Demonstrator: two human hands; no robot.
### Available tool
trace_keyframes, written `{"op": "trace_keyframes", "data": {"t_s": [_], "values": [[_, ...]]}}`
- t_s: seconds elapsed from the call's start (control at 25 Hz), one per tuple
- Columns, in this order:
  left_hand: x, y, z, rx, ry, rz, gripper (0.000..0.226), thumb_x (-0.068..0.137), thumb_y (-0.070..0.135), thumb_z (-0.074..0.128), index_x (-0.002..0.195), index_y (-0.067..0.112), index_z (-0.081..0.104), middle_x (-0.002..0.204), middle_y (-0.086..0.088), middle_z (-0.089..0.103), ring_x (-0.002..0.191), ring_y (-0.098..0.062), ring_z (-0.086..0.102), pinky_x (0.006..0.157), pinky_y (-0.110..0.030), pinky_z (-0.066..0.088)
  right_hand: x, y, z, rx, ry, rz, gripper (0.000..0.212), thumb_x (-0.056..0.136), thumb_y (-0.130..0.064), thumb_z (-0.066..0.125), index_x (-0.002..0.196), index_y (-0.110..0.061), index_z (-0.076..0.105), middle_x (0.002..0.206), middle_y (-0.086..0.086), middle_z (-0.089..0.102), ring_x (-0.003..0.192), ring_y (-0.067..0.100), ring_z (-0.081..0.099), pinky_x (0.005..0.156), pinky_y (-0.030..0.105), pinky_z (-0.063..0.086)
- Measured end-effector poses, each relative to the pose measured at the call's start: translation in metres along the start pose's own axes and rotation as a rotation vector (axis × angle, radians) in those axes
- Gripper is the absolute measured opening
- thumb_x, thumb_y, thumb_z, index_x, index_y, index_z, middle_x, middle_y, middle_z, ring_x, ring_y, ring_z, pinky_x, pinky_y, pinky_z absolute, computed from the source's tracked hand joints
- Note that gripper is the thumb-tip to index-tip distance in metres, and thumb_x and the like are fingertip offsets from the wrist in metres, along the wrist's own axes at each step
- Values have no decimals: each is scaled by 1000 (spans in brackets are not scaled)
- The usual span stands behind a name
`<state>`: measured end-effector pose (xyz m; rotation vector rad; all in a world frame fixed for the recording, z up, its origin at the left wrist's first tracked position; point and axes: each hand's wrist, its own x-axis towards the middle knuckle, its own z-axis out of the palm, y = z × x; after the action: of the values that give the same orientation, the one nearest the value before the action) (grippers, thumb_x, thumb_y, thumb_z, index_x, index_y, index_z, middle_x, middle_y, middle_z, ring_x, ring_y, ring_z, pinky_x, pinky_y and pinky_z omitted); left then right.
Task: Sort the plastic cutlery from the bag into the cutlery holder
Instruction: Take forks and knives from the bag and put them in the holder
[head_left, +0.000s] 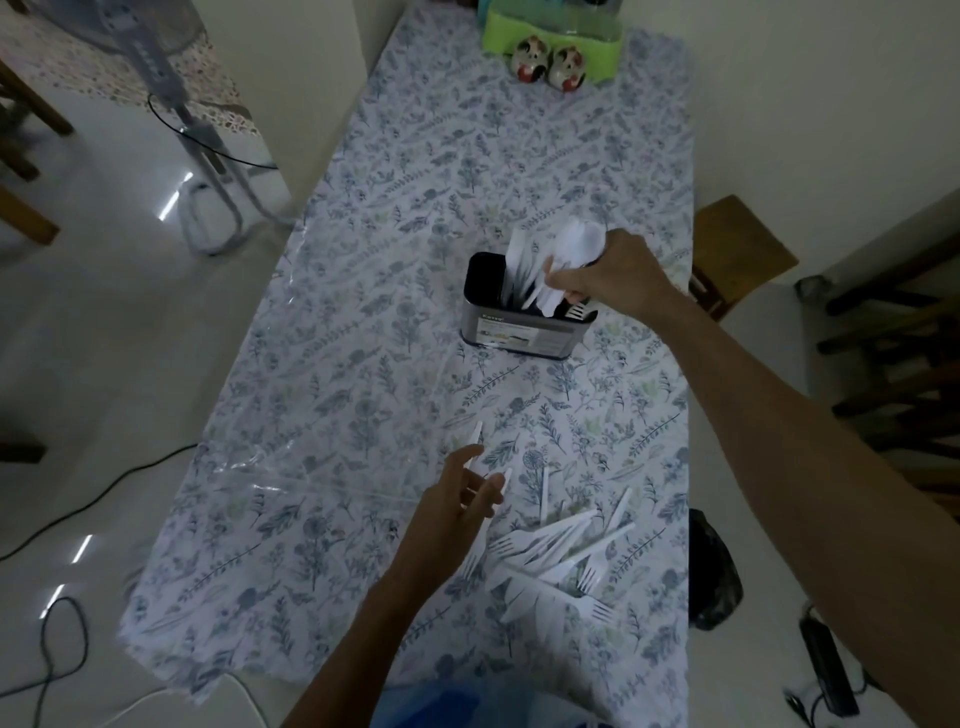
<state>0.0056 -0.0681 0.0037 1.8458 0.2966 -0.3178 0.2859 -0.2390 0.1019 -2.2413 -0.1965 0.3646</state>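
A dark metal cutlery holder (511, 332) stands in the middle of the table with white plastic cutlery upright in it. My right hand (608, 278) is over its right side and grips a bunch of white spoons (579, 241) above the rim. A loose pile of white forks and knives (561, 551) lies on the cloth near the front edge. My left hand (452, 512) hovers just left of the pile with a white plastic piece (474, 441) between its fingers. A clear plastic bag (270, 478) lies flat at the left.
The table (415, 208) has a floral cloth. A green container (550, 31) and two small ceramic figures (548, 65) stand at the far end. A fan stand (208, 171) and cables are on the floor at left; wooden chairs (743, 249) are at right.
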Motion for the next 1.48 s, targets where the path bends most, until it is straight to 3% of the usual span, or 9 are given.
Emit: {"op": "trace_keyframes", "data": {"t_s": [0.2, 0.4, 0.48, 0.6, 0.72, 0.84, 1.04, 1.2, 1.48], "values": [[47, 50, -2, 170, 124, 195, 43, 100, 42, 55, 137, 21, 50, 116, 6, 63, 97, 4, 61, 83, -21, 51, -3, 10, 25, -76, 82, -124, 28, 79, -13, 81, 58, -6, 64, 58, 8, 67, 50, 3, 58, 45, 26, 47], [136, 129, -23, 380, 365, 460, 58, 105, 30, 53, 155, 10, 33, 157, -8, 43, 141, -20, 41, 111, -25, 27, 3, 9, 32, -128, 85, -231, 33, 78, -15, 74, 55, -11, 50, 51, 0, 52, 54, 18, 49, 50, 31, 38], [157, 145, -22, 398, 237, 596, 58, 108, 25, 48, 157, 6, 25, 161, -14, 36, 146, -21, 36, 115, -16, 24, 0, 13, 33, -153, 108, -308, 18, 78, -22, 64, 74, -4, 62, 62, 3, 59, 55, 19, 52, 51, 31, 39], [176, 145, -18, 477, 182, 734, 47, 107, 10, 44, 153, 1, 36, 155, -21, 43, 137, -25, 48, 107, -1, 25, -1, 14, 32, -109, 101, -269, 58, 83, -19, 74, 132, -3, 47, 86, 3, 63, 61, 9, 57, 52, 15, 44], [193, 139, -21, 560, 157, 763, 43, 104, 4, 48, 148, 0, 46, 152, -24, 46, 129, -30, 58, 105, -24, 47, 4, 13, 26, -133, 78, -304, 96, 78, -24, 83, 153, -20, 23, 122, 5, 59, 95, 14, 63, 77, 22, 54], [193, 139, -27, 498, 43, 695, 51, 103, 13, 54, 152, 3, 39, 146, -18, 54, 116, -30, 63, 98, -34, 52, 4, 20, 20, -420, 92, -444, 89, 83, -34, 72, 156, -16, 26, 144, 12, 46, 116, 31, 49, 89, 47, 52], [173, 140, -43, 392, 147, 516, 56, 100, 24, 62, 150, 11, 41, 156, -9, 44, 142, -21, 43, 117, -33, 36, 0, 23, 25, -470, 44, -477, 112, 78, -73, 63, 159, -11, 16, 163, 10, 25, 146, 34, 26, 115, 52, 33], [140, 127, -43, 278, 344, 447, 49, 107, 28, 49, 151, 10, 39, 158, -7, 40, 145, -15, 37, 113, -6, 24, -4, 1, 19, -398, 74, -469, 114, 77, -76, 63, 160, -17, 11, 167, 7, 15, 153, 30, 11, 124, 51, 16], [79, 82, -12, 235, 327, 272, 52, 109, 42, 37, 155, 17, 36, 162, 1, 36, 147, -8, 31, 121, -28, 28, 10, 12, 67, -826, 195, -362, 77, 100, -66, 20, 156, -15, 32, 164, 18, 22, 149, 45, 21, 116, 65, 23]]}}
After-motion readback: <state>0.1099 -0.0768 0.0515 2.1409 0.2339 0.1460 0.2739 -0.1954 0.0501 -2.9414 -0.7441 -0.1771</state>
